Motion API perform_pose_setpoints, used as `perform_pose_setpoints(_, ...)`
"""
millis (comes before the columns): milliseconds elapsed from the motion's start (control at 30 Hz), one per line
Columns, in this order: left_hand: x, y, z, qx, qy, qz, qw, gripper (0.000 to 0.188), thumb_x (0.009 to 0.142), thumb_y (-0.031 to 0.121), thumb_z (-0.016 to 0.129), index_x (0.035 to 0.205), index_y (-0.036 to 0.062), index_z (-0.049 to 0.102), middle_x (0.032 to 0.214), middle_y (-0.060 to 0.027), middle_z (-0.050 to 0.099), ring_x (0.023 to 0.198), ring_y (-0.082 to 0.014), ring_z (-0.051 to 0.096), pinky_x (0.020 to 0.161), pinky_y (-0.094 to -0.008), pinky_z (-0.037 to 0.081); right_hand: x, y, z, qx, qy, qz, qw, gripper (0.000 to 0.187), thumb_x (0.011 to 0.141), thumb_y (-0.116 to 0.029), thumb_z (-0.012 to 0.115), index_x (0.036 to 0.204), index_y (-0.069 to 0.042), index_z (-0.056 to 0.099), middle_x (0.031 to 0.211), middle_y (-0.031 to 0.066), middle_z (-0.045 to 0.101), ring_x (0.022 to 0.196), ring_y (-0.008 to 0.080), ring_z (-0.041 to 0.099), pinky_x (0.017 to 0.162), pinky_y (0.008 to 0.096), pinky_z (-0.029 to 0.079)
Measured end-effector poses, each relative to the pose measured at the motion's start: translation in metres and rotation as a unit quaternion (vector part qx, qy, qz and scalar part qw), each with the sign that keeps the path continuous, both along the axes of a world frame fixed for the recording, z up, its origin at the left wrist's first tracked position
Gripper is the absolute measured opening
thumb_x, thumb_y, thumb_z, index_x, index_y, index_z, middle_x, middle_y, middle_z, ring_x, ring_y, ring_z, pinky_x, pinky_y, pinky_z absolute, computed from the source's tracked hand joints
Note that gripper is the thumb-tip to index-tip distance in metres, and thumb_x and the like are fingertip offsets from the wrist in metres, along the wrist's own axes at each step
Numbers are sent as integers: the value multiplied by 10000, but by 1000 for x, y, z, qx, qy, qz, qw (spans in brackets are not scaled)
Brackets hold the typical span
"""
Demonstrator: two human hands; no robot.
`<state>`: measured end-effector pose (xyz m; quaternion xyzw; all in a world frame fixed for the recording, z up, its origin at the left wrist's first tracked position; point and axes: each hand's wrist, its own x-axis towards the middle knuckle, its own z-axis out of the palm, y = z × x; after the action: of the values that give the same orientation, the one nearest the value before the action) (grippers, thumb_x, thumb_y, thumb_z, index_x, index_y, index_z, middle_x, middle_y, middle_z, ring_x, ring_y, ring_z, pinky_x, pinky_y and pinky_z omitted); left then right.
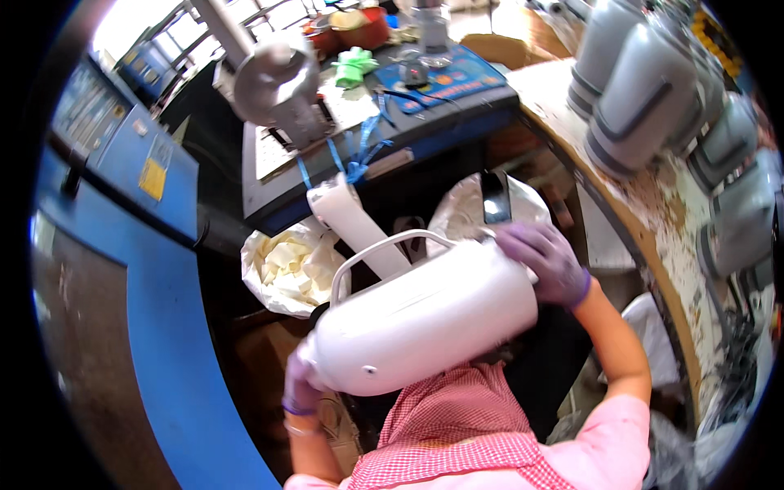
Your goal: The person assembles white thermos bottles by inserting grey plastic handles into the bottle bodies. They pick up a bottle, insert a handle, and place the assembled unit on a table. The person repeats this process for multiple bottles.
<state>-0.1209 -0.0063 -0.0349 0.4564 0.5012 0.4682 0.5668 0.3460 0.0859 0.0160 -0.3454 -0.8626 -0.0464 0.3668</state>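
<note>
A large white plastic container (425, 318) with a thin wire-like handle lies on its side over my lap. My left hand (300, 384), in a purple glove, grips its lower left end. My right hand (545, 261), also gloved in purple, presses on its upper right end. A white tube (359, 229) sticks out behind the container. I wear a pink top and a red checked apron (457, 433).
A bag of pale scraps (290, 261) sits left of the container. A dark machine table (392, 114) with blue straps stands ahead, a blue machine (139, 163) at left. Several grey-white jugs (645, 98) line a curved worn bench (653, 220) at right.
</note>
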Motion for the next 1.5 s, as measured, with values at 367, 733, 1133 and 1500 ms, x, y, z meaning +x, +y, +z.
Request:
perform_pose_setpoints(367,-3,371,141,251,313,177,899,916,780,532,760,1411,-57,452,1251,-260,592,1124,-266,595,963,-344,469,-9,63,5,-61,307,-80,947,348,837,-160,698,1147,-23,620,900,119,650,777,266,622,705,383,476)
perform_pose_setpoints(733,-21,394,120,317,-165,291,888,297,926,302,654,938,5,631,694,-79,624,526,-174,583,453,-318,455,-163,307,108,-340,588,11,734,356,935,-387,673,848,-56,575,635,21,550,482,116,494,415,266,347)
perform_pose_setpoints(1133,-54,89,26,308,444,427,725,386,787,102,750,1132,-25,629,1088,-171,646,976,-337,629,869,-445,510,-238,325,81,-141,257,-189,937,698,930,-491,578,1346,59,477,1193,298,591,1130,413,585,964,470,456)
perform_pose_setpoints(1500,0,33,48,201,-8,-115,973,558,998,300,519,1460,13,397,1430,-178,479,1252,-285,509,1067,-439,412,-144,28,5,-499,502,313,633,1108,807,-437,733,1591,-86,34,1601,140,227,1455,249,271,1175,389,239)
